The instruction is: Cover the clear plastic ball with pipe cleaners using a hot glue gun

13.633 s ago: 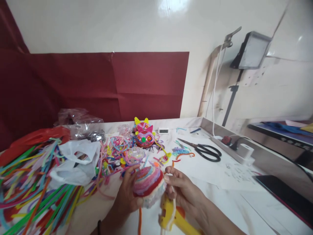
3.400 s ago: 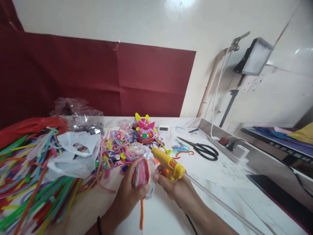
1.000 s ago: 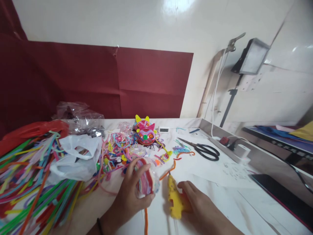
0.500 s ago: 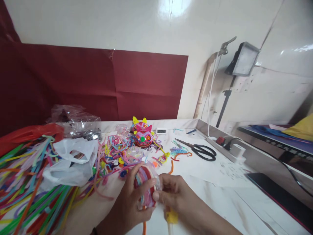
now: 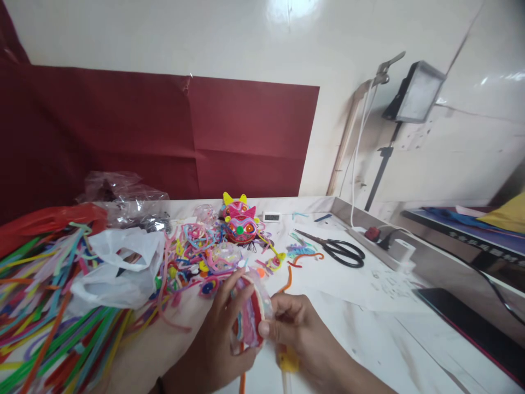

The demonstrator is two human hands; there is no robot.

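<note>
Over the pale surface (image 5: 348, 323), with the left hand (image 5: 221, 334) clasped round its side and the right hand (image 5: 295, 323) pinching its edge, a striped rounded piece (image 5: 251, 317) is held, probably light, soft-coated, easily dented, best gripped by its sides.

We are handling one striped ball (image 5: 255, 311), fuzzy-looking over clear, glossy plastic; we are seeing scissors (image 5: 326, 242), metal-bladed, smooth-handled; one carrier bag (image 5: 111, 287), crinkled plastic; maroon sheet (image 5: 135, 131), creased, matt; counter (image 5: 361, 345), smooth, marbled.
</note>
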